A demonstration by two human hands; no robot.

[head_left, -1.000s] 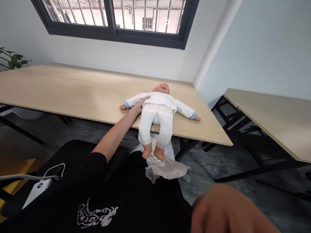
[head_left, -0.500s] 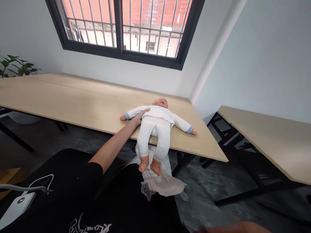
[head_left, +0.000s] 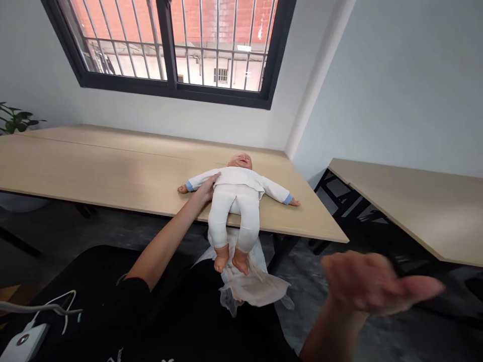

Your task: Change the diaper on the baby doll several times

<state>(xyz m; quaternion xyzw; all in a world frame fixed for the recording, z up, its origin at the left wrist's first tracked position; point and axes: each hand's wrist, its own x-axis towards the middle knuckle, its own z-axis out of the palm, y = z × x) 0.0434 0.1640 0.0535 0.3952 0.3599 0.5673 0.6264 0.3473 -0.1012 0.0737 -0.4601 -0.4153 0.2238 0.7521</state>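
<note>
A baby doll (head_left: 237,193) in a white long-sleeved top with blue cuffs and white leggings lies on its back at the table's front edge. Its bare feet hang over the edge above my lap. My left hand (head_left: 211,187) holds the doll's side at the waist, thumb on top, other fingers partly hidden. Under the feet, an unfolded diaper (head_left: 260,291) with thin see-through edges is draped over my lap. Away to the right, my right hand (head_left: 372,281) is raised in the air, smeared by motion. Its thumb sticks out sideways, and nothing shows in it.
The doll rests on a long light-wood table (head_left: 94,171) below a barred window (head_left: 173,45). A second table (head_left: 407,201) stands to the right, across a gap. At lower left, a white device (head_left: 24,342) with a cable lies against dark cloth. A plant (head_left: 17,120) is far left.
My right hand has come up from the bottom edge into view on the right. My left hand stays at the doll's side. The whole view has shifted slightly.
</note>
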